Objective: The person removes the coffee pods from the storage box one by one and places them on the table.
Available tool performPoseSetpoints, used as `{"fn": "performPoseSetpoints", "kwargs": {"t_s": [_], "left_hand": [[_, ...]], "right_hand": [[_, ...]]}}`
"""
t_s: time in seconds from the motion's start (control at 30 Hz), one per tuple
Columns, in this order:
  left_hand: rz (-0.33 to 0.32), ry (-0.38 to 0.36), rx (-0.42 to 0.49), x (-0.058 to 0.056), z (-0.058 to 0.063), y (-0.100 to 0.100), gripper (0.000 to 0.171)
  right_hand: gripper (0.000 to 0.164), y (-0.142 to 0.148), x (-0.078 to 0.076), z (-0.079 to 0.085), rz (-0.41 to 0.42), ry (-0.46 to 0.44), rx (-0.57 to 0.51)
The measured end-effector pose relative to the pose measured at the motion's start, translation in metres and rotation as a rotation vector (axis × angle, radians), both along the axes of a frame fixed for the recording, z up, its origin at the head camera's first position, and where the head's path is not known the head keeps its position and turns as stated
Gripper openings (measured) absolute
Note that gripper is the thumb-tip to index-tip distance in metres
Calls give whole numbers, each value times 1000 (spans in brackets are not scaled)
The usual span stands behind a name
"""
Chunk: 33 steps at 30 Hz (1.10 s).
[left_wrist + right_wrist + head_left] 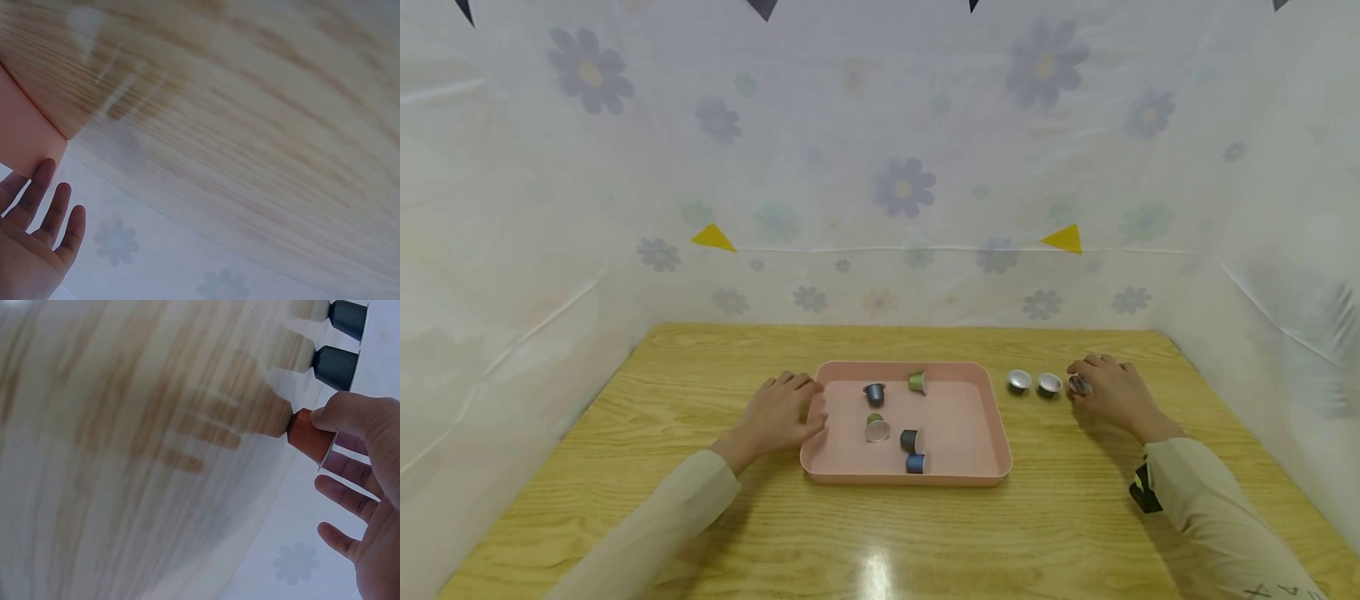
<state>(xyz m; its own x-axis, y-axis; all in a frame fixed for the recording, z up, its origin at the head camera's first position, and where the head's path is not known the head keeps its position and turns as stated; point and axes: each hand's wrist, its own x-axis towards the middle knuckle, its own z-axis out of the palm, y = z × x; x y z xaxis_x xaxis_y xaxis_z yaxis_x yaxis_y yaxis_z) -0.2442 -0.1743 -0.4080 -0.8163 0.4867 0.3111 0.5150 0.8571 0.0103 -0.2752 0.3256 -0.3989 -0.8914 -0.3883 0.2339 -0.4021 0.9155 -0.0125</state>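
My right hand [1116,394] pinches a copper-orange coffee capsule [310,436] between thumb and fingers at the right of the table. The capsule stands lid up, its narrow end right at the tabletop in the right wrist view. To its left, two dark coffee capsules stand lid up in a row: the near one [1049,384] and the far one [1018,381]. My left hand [777,417] rests at the left rim of a pink tray [962,433], its fingers loosely extended along the wall. In the left wrist view, the fingertips [45,167] touch the tray's outer wall.
Inside the tray lie several capsules: a dark grey one [875,394], a green one [917,382], another green one [877,429], a black one [911,441] and a blue one [916,463]. A flowered curtain [820,167] encloses the wooden table [820,542] behind and at both sides.
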Motion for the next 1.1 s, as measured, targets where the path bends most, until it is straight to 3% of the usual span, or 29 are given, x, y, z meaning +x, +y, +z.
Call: {"fn": "performPoseSetpoints", "kwargs": {"t_s": [0.57, 1.1], "left_hand": [[3, -31, -8, -1, 0, -1, 43], [-1, -14, -6, 0, 0, -1, 44]], "right_hand": [[40, -2, -1, 7, -21, -6, -6], [40, -21, 3, 16, 44, 61, 17]]}}
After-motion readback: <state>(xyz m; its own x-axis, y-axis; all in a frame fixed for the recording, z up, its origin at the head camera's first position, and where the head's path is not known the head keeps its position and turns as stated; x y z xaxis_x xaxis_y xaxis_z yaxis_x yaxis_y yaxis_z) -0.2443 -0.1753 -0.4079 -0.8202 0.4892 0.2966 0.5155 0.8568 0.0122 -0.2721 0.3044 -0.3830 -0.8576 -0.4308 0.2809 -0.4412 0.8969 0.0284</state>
